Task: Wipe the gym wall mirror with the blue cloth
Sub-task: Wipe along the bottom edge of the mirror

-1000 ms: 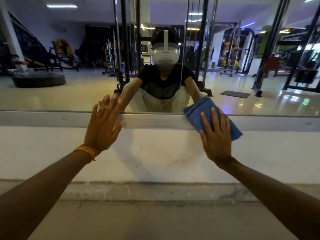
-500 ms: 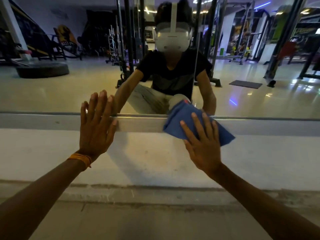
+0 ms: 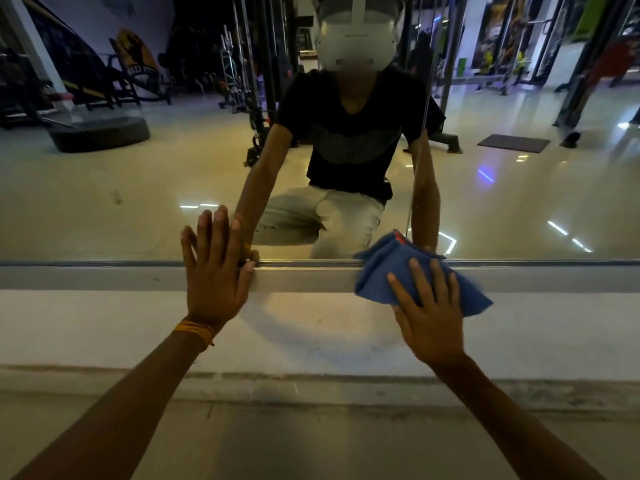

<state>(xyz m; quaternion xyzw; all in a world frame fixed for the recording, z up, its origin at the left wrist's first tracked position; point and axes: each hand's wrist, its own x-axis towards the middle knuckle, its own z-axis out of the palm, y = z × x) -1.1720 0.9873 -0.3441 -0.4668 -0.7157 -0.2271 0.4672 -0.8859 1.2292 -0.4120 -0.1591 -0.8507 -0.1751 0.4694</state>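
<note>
The gym wall mirror [image 3: 104, 202] fills the upper half of the view, ending at a metal bottom frame [image 3: 311, 275]. A crumpled blue cloth [image 3: 384, 271] lies across that frame and the mirror's lowest edge. My right hand [image 3: 429, 313] presses it flat with straight, spread fingers, the palm over the white wall below. My left hand [image 3: 216, 271] rests flat with straight fingers on the frame and lower glass, an orange band at its wrist.
Below the frame runs a white wall strip [image 3: 104, 327], then a grey concrete ledge and floor [image 3: 311, 438]. The glass reflects a crouching person, a tyre [image 3: 100, 133], racks and a dark mat [image 3: 512, 143].
My right hand has slid the cloth leftward along the bottom frame, then slightly back to the right. The view has moved closer to the mirror. The left hand stays pressed on the frame.
</note>
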